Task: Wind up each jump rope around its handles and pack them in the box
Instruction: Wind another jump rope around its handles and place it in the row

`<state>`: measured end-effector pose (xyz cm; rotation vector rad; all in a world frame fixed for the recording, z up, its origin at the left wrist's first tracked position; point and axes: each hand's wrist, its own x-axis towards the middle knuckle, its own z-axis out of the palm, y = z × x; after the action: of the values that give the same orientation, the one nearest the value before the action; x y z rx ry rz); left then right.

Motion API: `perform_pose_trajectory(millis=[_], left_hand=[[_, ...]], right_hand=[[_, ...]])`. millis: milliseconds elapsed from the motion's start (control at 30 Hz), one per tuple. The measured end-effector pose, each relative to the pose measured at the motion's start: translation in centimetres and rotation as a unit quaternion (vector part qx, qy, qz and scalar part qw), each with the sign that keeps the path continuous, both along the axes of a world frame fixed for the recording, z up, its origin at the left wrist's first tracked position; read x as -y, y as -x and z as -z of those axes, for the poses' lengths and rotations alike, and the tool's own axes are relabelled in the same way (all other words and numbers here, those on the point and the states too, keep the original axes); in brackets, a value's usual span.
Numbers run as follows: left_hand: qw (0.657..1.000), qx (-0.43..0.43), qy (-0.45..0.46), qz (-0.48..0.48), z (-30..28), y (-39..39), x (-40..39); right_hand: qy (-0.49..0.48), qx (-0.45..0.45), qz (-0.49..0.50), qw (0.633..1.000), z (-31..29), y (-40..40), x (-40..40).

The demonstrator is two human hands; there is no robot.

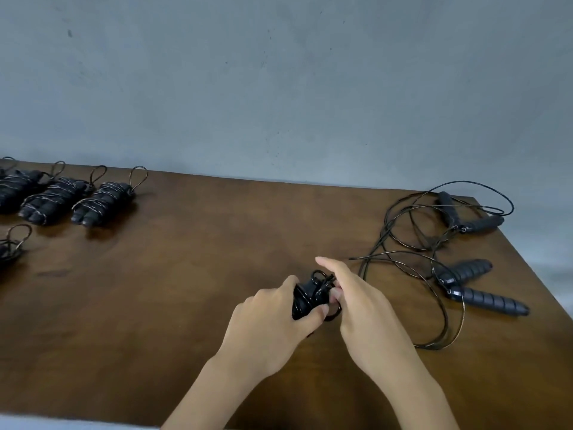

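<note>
At the near centre of the dark brown wooden table (186,290), both hands work on one black jump rope bundle (310,297), its thin cord wrapped around a pair of black handles. The left hand (273,321) grips the bundle from the left, fingers curled over the top and thumb pressed along the near side. The right hand (359,299) pinches a cord loop at the bundle's right end between thumb and a bent finger, with the index finger extended straight and pointing away. To the right, two unwound black jump ropes lie in loose, overlapping coils: the far unwound rope (474,223) near the table's back-right corner, and the near unwound rope (483,297) with ribbed grey-black handles lying side by side. At the far left, three wound black rope bundles (105,201) sit in a row, each with a small loop protruding, and a fourth partly visible bundle (12,243) lies nearer at the left edge. A grey plaster wall (279,88) stands behind the table.
</note>
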<state>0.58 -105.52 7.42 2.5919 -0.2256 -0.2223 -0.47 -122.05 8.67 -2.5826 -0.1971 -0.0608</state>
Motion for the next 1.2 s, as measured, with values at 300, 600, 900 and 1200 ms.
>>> perform_pose_trajectory(millis=[300, 600, 900, 1200], left_hand=[[0.991, -0.062, 0.120, -0.009, 1.0, -0.5, -1.7], [0.874, -0.245, 0.419, 0.028, -1.2, -1.4, -7.5], [0.830, -0.318, 0.457, 0.040, -1.9, -3.5, -17.6], [0.843, -0.316, 0.434, 0.032, -0.9, -5.6, -26.5]], right_hand=[[-0.152, 0.096, 0.102, 0.978, 1.7, 0.6, -1.0], [-0.304, -0.090, -0.087, 0.944, -0.6, -0.8, -2.4], [-0.346, -0.130, -0.116, 0.922, -1.0, -4.3, -12.2], [-0.343, -0.062, -0.051, 0.936, -0.2, -6.7, -22.5]])
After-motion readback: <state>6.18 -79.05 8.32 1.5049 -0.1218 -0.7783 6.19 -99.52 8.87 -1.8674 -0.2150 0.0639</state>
